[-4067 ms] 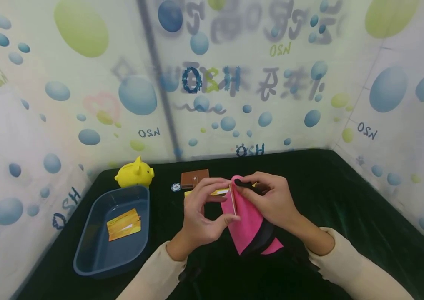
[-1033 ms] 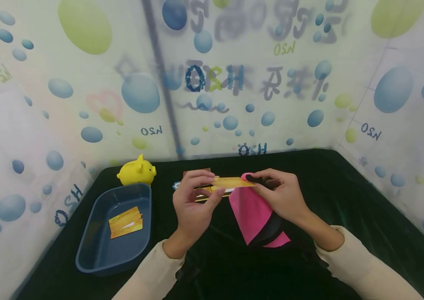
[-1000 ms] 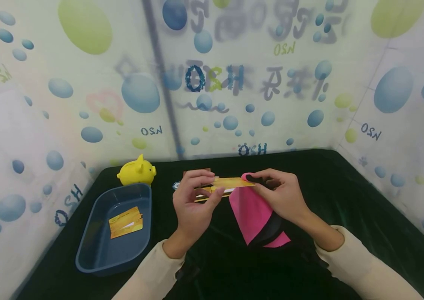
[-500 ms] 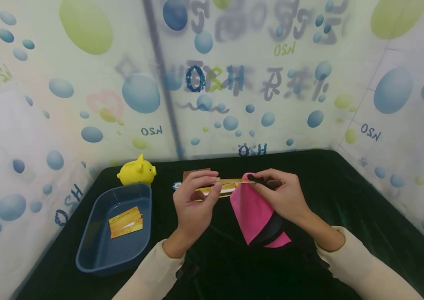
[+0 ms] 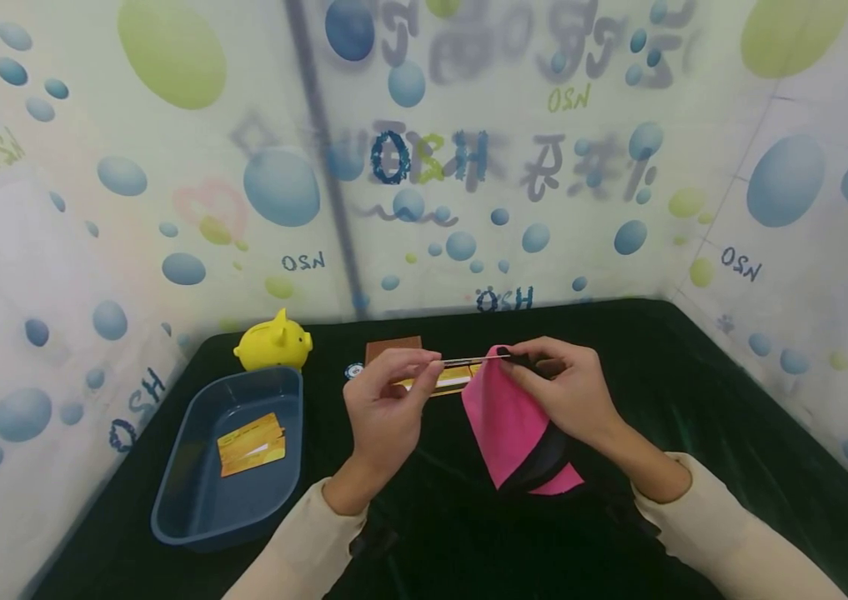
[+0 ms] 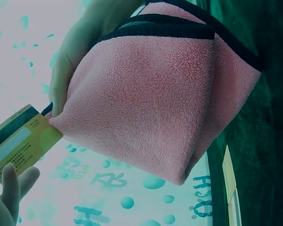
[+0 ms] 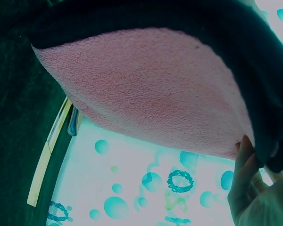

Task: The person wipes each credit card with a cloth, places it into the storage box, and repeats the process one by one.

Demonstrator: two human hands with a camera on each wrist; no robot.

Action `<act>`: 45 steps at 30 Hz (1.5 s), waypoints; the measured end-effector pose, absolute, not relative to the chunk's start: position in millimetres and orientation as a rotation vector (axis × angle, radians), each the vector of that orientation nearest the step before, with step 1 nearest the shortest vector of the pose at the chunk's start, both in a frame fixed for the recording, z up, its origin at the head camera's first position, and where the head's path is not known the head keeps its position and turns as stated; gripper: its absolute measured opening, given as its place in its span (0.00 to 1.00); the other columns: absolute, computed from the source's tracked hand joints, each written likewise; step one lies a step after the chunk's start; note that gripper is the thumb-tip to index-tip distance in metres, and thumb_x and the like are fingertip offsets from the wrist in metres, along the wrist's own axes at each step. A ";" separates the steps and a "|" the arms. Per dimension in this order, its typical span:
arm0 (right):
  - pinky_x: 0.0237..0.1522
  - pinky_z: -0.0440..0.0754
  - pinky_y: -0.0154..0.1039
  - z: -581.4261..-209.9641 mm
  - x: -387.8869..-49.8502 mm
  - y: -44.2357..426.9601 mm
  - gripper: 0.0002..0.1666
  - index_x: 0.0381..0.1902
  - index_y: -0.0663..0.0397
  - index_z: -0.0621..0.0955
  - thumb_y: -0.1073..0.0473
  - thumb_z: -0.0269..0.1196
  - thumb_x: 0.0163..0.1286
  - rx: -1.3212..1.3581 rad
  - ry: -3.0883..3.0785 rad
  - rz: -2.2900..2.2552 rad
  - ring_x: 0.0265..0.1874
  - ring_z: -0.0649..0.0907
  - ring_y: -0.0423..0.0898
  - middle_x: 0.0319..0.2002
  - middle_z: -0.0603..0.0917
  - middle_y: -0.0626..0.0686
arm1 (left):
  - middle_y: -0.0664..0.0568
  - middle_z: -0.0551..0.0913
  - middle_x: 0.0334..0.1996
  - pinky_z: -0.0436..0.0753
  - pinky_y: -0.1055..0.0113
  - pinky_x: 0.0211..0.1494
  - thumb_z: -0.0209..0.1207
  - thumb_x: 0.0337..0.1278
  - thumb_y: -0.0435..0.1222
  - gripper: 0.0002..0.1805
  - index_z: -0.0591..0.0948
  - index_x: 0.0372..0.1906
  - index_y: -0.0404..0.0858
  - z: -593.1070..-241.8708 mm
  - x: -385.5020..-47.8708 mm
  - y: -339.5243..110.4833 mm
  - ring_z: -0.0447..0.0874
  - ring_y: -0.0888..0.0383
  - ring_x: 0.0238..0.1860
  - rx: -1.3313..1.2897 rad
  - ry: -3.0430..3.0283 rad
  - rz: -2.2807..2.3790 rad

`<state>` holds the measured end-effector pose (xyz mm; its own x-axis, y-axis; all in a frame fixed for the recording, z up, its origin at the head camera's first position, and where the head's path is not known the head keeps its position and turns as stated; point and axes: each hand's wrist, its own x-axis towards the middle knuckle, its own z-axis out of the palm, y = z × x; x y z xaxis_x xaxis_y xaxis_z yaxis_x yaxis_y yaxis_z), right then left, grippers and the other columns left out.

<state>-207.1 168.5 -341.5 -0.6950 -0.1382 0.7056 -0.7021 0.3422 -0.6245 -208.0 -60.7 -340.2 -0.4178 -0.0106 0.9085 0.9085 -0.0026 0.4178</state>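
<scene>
In the head view my left hand [image 5: 384, 408] pinches a yellow bank card [image 5: 469, 360] by its left end. The card is turned edge-on there; the left wrist view shows its face, with a dark magnetic stripe and a white strip. My right hand [image 5: 569, 392] grips a pink fleecy cloth [image 5: 502, 429] with black edging by its top, and the cloth hangs folded below. The card's far end meets the cloth at my right fingertips. In the right wrist view the cloth [image 7: 141, 89] hides the card.
Yellow cards [image 5: 452, 381] lie behind the hands on the dark green tablecloth [image 5: 694, 400]. Near them are a brown wallet [image 5: 393, 343] and a poker chip [image 5: 353, 371]. At left stands a blue basin [image 5: 224, 512] holding yellow cards [image 5: 251, 446], with a yellow piggy bank [image 5: 273, 343] behind it.
The card stood upright against the cloth earlier; later it lay sideways with its face showing, and now it is edge-on. My left fingers have drawn closer together. The right hand barely moved lately.
</scene>
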 end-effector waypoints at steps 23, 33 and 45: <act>0.33 0.85 0.31 -338.5 -206.7 173.2 0.13 0.43 0.60 0.87 0.72 0.71 0.59 0.681 -2.063 1.387 0.31 0.85 0.41 0.38 0.89 0.55 | 0.34 0.79 0.48 0.86 0.61 0.25 0.62 0.52 0.15 0.28 0.73 0.61 0.26 -341.1 -207.7 -64.4 0.90 0.45 0.33 -1.104 -1.643 -1.660; 0.31 0.85 0.31 -336.1 -206.6 176.5 0.13 0.42 0.59 0.87 0.72 0.71 0.59 0.653 -2.071 1.401 0.31 0.85 0.41 0.38 0.89 0.55 | 0.33 0.73 0.53 0.88 0.57 0.34 0.62 0.49 0.13 0.38 0.65 0.68 0.27 -339.7 -206.5 -63.9 0.89 0.43 0.40 -1.305 -1.683 -1.754; 0.31 0.85 0.31 -330.1 -199.9 178.6 0.13 0.43 0.59 0.87 0.72 0.71 0.59 0.648 -2.065 1.386 0.29 0.86 0.40 0.38 0.88 0.55 | 0.38 0.71 0.63 0.88 0.59 0.36 0.70 0.51 0.24 0.33 0.71 0.63 0.29 -337.6 -205.5 -62.9 0.87 0.49 0.41 -1.193 -1.697 -1.667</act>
